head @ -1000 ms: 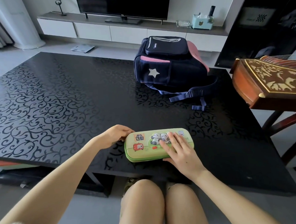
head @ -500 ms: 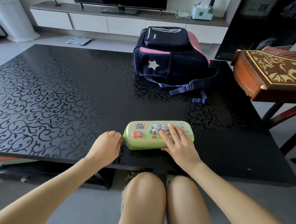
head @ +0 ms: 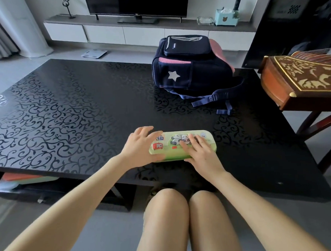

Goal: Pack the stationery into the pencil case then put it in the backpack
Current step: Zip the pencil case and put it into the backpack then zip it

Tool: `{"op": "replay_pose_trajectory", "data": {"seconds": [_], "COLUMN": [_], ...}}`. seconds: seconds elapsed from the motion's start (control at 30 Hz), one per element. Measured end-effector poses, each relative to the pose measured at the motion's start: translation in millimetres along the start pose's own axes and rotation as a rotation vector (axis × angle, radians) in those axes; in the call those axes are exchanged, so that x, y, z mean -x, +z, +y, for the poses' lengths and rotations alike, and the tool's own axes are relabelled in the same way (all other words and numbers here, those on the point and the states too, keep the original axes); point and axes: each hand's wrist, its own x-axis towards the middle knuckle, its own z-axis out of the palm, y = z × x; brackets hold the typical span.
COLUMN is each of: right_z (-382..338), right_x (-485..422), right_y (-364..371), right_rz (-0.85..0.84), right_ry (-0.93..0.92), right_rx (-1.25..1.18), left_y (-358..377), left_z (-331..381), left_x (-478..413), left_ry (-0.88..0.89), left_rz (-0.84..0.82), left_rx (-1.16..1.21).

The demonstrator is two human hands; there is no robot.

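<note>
Your green pencil case lies closed near the front edge of the black table, with the navy backpack standing well apart from it toward the far side. Your right hand rests flat on the lid, fingers spread and gripping nothing. Your left hand is at the case's left end, fingers wide; whether it touches is unclear.
</note>
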Motion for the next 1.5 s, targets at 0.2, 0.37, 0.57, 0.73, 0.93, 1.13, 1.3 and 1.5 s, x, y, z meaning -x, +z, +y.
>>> {"op": "replay_pose_trajectory", "data": {"seconds": [0.2,0.37,0.57,0.73,0.93,1.13,1.3,1.5], "right_z": [-0.3,-39.3,-57.1,-72.8,-71.0,-54.7,-40.6,-26.7], "right_x": [0.7,10.8,9.3,8.6,6.9,14.2,17.2,24.8], "right_y": [-19.3,-26.0,-14.8,-11.6,-2.2,-3.3,-9.0,-6.0], "right_rz": [0.049,0.278,0.014,0.079,-0.040,-0.088,-0.185,-0.046], "right_ry": [0.102,0.399,0.514,0.447,0.501,0.385,0.312,0.138], "right_rx": [-0.293,-0.439,-0.549,-0.281,-0.413,-0.629,-0.867,-0.483], "left_y": [9.9,4.9,2.8,16.9,19.0,3.1,35.9,52.8], "left_z": [29.4,57.6,65.5,78.7,79.9,29.8,34.9,41.8], "left_x": [-33.2,-48.7,-51.6,-51.9,-57.1,-36.5,-20.3,-24.8], "left_ry": [-0.020,-0.371,-0.462,-0.477,-0.466,-0.232,0.116,0.208], "left_rz": [-0.189,-0.330,-0.276,-0.190,-0.266,-0.491,-0.154,0.127], "left_rx": [-0.186,0.193,0.223,0.073,0.042,0.486,-0.209,-0.065]}}
